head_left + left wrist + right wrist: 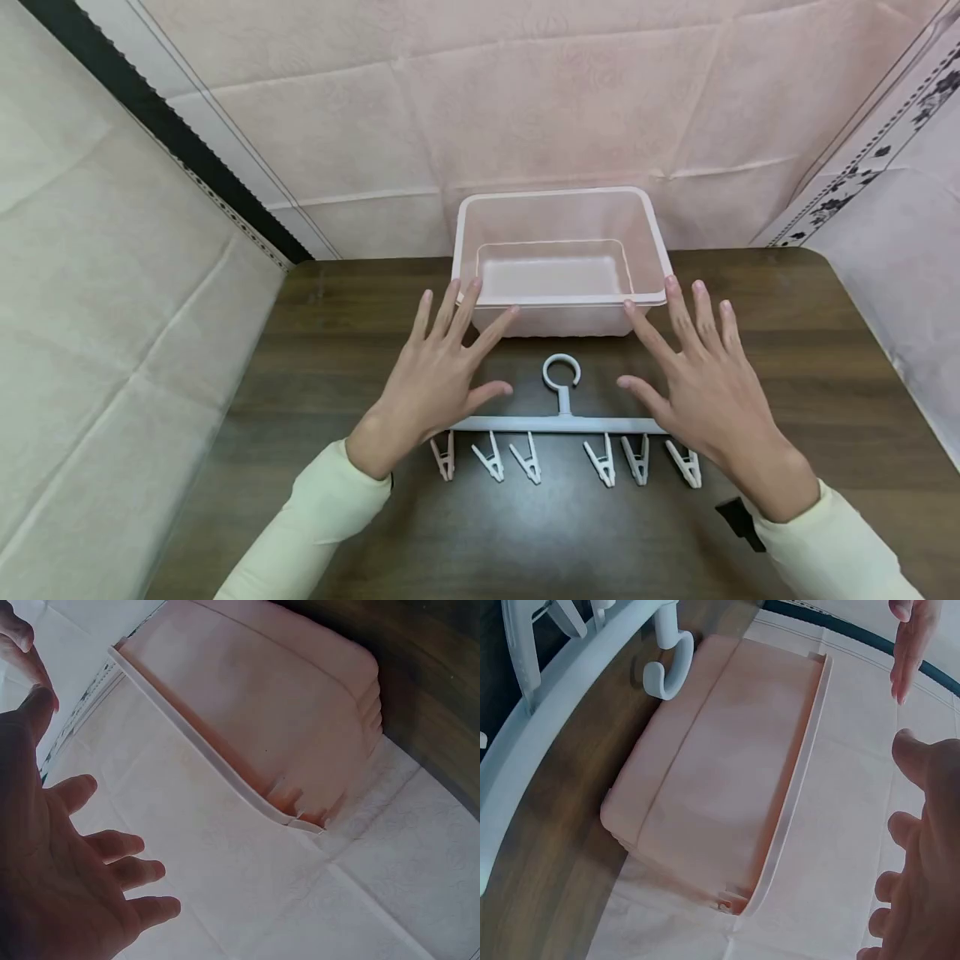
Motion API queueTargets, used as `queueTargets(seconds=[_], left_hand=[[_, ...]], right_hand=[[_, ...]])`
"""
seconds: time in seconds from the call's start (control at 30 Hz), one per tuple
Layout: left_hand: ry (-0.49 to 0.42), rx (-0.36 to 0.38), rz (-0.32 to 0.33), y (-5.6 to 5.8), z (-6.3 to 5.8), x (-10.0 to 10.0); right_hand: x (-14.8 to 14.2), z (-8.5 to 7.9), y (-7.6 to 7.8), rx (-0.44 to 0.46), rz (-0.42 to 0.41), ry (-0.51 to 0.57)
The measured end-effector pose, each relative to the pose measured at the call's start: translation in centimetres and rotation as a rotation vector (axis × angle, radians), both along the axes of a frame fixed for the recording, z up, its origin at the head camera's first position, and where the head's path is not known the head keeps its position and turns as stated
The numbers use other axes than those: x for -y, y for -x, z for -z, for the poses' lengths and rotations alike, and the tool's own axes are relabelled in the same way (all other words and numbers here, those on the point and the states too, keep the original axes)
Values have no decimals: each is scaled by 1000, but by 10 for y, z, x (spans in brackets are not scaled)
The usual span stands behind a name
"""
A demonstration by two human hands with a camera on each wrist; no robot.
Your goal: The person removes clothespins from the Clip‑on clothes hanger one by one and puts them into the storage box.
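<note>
Both hands hover with fingers spread, palms toward the table, holding nothing. My left hand [435, 375] is over the left end of a light blue-grey clip hanger [517, 425], its fingertips near the front left corner of a pale pink plastic basin [570, 319]. Over the hanger's right end is my right hand [708, 392], its fingertips by the basin's front right corner. The hanger lies flat, its hook [561, 371] toward the basin, several clips [602, 460] along the near side. In the left wrist view the basin [262, 697] stands apart from the fingers.
The dark wooden table [525, 542] carries the basin at its back edge. A pinkish cloth [525, 108] hangs behind it, with pale cloth on the left side [135, 333] and right side [900, 275]. A black strap [741, 523] shows at the right sleeve.
</note>
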State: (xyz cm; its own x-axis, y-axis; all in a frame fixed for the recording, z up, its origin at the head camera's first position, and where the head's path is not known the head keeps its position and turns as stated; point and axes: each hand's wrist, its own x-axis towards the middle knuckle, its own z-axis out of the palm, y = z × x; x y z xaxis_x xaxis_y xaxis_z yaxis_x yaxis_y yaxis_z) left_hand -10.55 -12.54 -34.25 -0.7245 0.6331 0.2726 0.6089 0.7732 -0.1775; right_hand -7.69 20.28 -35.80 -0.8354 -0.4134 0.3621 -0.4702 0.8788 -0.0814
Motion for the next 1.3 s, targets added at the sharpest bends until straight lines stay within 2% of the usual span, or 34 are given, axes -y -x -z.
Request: queueTargets(seconds=[0.3,0.6,0.9,1.1,1.3], left_hand=[[3,19,-4,-5,10,1],[-21,75,-4,-8,21,2],[-17,60,8,-11,30,0],[-26,107,4,-15,37,-1],[-43,110,12,-18,46,-2]], right_hand=[[0,10,-1,27,-47,11],[1,17,-3,26,-57,15],[2,24,-5,40,-65,29],[4,34,-6,30,-91,57],[3,45,-7,20,-103,69]])
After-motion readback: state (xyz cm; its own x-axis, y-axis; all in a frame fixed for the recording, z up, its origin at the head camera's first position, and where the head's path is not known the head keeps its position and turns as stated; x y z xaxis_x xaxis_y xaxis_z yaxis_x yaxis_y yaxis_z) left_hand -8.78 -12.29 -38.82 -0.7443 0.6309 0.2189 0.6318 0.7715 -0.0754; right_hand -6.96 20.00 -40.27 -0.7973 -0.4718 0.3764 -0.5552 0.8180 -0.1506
